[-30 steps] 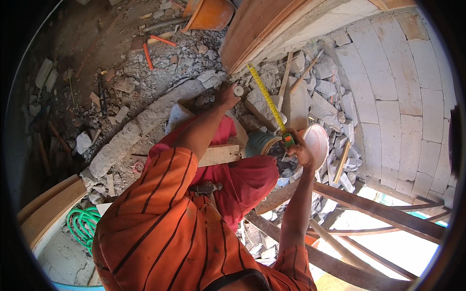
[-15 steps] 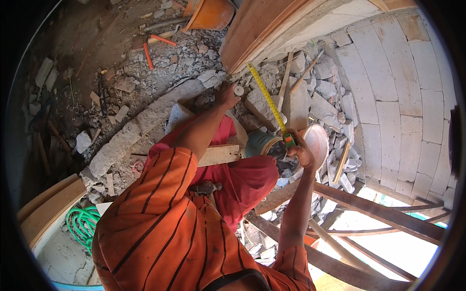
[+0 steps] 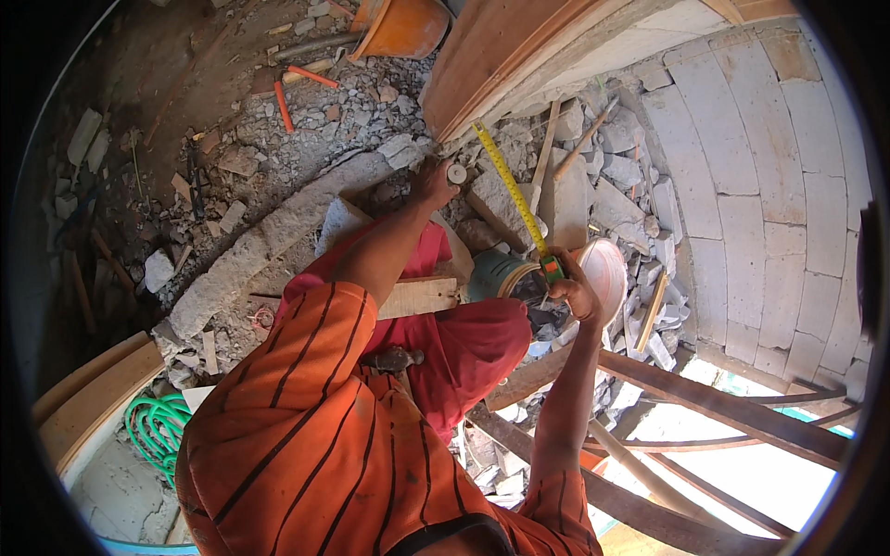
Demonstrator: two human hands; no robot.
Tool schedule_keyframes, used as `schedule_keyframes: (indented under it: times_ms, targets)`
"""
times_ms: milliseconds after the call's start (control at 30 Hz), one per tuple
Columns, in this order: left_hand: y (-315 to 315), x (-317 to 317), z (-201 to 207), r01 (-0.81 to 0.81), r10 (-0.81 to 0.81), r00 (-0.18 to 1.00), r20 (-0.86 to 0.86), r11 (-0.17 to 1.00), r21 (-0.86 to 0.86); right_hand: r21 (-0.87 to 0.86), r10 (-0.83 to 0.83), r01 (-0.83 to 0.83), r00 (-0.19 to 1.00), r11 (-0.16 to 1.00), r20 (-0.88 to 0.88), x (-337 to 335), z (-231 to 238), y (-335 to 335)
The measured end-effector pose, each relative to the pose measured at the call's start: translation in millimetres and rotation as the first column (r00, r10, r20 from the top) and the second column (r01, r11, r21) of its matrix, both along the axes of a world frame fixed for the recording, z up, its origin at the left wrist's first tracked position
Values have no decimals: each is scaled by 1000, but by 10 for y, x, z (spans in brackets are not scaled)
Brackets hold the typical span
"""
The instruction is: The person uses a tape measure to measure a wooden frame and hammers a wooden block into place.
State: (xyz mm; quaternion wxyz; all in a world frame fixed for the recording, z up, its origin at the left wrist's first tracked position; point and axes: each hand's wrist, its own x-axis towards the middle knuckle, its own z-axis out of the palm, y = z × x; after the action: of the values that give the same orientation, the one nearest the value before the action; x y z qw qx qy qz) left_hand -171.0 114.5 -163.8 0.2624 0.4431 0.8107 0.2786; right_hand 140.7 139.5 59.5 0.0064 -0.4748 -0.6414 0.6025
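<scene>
- Closest to me is the person's orange shirt (image 3: pixel 306 408) with dark stripes, bent over dark red trousers (image 3: pixel 473 343).
- In the lap sits a dark metal tool (image 3: pixel 394 360), mostly hidden by the shirt; a pale wood offcut (image 3: pixel 419 296) lies just ahead of it.
- The two hands are well apart. The right hand (image 3: pixel 577 287) is clamped around a tape measure (image 3: pixel 552 269) with a green and orange case, over by the right knee.
- Past the knee, a blue-green bucket (image 3: pixel 496 276) lies tipped beside the case, and a whitish round container (image 3: pixel 607 278) shows behind the right hand.
- The tape's yellow blade (image 3: pixel 510 185) runs out ahead, its end by the lower edge of a brown wooden frame (image 3: pixel 491 65); I can't tell if they touch.
- The left hand (image 3: pixel 431 188) is curled around a round-ended object (image 3: pixel 456 173), near that edge, left of the blade.
- Broken rubble (image 3: pixel 616 199) fills the ground up to a pale block wall (image 3: pixel 742 204) on the right.
- Farther off, two orange tubes (image 3: pixel 283 107) lie on the debris, and beyond them an orange bucket (image 3: pixel 403 30) leans near the frame.
</scene>
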Motion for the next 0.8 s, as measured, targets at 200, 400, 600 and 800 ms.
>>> schedule_keyframes:
  times_ms: [200,400,600,800]
  targets:
    - [-35,-21,69,-43,38,997,65,995,89,12,-12,12,999,1000,-35,12,-28,-12]
    - [-59,-411,384,-325,288,867,406,946,22,-11,-38,38,999,999,-19,-26,37,-26]
    - [55,-600,1093,-262,243,965,98,909,324,-4,-40,40,999,999,-14,-10,55,-28]
    - [201,-873,1466,-26,70,994,-87,903,429,19,-14,14,1000,1000,-25,41,-33,16]
